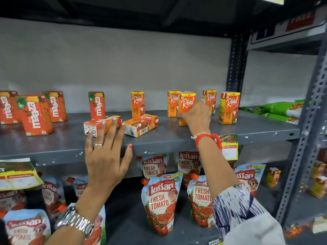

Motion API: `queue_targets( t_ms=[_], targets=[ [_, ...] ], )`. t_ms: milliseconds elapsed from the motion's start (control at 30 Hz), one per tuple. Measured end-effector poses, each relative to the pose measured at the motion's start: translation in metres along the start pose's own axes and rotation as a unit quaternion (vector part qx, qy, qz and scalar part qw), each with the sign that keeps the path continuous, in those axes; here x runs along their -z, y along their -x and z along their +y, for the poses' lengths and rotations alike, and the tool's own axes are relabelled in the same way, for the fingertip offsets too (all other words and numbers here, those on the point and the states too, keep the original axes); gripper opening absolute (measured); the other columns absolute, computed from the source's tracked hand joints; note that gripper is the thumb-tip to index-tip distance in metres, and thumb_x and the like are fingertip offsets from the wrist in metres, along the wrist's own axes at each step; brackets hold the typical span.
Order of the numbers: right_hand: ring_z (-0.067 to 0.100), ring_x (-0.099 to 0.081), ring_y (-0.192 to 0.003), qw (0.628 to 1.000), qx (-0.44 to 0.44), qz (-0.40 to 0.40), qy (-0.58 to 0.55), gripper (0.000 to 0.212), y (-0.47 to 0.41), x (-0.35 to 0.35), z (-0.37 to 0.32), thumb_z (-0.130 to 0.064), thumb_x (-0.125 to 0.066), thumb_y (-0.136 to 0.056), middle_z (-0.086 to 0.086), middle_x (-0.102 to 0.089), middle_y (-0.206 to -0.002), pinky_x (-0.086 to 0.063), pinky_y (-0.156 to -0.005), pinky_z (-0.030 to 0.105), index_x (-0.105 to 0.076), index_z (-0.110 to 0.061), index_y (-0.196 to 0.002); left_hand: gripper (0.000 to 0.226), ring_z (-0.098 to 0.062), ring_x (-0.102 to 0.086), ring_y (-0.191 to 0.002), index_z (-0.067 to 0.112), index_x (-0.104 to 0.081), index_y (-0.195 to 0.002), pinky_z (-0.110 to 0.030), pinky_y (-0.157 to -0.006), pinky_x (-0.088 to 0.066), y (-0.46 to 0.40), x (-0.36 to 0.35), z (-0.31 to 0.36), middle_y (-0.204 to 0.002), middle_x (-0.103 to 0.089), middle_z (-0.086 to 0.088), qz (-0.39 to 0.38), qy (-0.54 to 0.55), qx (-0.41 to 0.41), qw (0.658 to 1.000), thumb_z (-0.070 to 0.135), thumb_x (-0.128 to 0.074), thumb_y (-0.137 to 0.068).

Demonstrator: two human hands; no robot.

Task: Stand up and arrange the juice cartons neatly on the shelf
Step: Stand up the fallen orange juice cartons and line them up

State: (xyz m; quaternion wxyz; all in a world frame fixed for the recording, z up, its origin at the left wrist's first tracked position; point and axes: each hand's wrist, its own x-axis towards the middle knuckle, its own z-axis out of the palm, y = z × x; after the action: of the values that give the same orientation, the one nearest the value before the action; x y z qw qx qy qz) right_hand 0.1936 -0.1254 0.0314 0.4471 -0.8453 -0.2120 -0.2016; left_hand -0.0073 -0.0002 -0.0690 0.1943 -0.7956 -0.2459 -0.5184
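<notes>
- Shelf: grey metal, seen from the front; its near edge carries two price tags.
- Right hand: closed around an upright Real carton standing on the shelf right of centre; a red thread is on the wrist.
- Left hand: open, fingers spread, fingertips at a fallen Maaza carton; whether they press on it I cannot tell. A ring and a metal watch are worn.
- Fallen Maaza carton: lying on its side near the shelf's front, left of centre.
- Fallen Real carton: lying on its side just right of the Maaza one, barcode end towards the viewer.
- Upright Real cartons: one far behind the fallen pair, one just left of the gripped carton, one partly hidden behind the right hand, one further right.
- Upright Maaza cartons: one alone behind the fallen Maaza; a group of three at far left, loosely placed and angled.
- Green packets: lying flat at the shelf's right end.
- Ketchup pouches: Kissan Fresh Tomato, standing in rows on the lower shelf.
</notes>
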Motion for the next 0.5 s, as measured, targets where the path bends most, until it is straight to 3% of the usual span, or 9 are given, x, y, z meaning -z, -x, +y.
queue_targets(
  t_ms=[400, 500],
  targets=[
    [0.033, -0.057, -0.114, 1.000, 0.008, -0.008, 0.008, 0.074, 0.008, 0.002, 0.001, -0.042, -0.081, -0.065, 0.015, -0.060, -0.119, -0.049, -0.087, 0.040, -0.047, -0.004, -0.118, 0.057, -0.024, -0.035, -0.137, 0.013, -0.043, -0.139, -0.048, -0.113, -0.019, 0.000, 0.001, 0.001, -0.146, -0.043, -0.006, 0.004, 0.004, 0.003, 1.000, 0.045, -0.027, -0.094],
    [0.032, -0.054, -0.117, 1.000, 0.011, -0.005, 0.003, 0.079, 0.014, 0.007, 0.000, -0.048, -0.080, -0.063, 0.015, -0.057, -0.123, -0.046, -0.090, 0.039, -0.048, -0.004, -0.120, 0.059, -0.021, -0.029, -0.141, 0.015, -0.038, -0.141, -0.047, -0.117, -0.011, 0.000, 0.004, -0.001, -0.150, -0.037, -0.005, -0.010, 0.000, 0.001, 1.000, 0.047, -0.027, -0.094]
  ],
)
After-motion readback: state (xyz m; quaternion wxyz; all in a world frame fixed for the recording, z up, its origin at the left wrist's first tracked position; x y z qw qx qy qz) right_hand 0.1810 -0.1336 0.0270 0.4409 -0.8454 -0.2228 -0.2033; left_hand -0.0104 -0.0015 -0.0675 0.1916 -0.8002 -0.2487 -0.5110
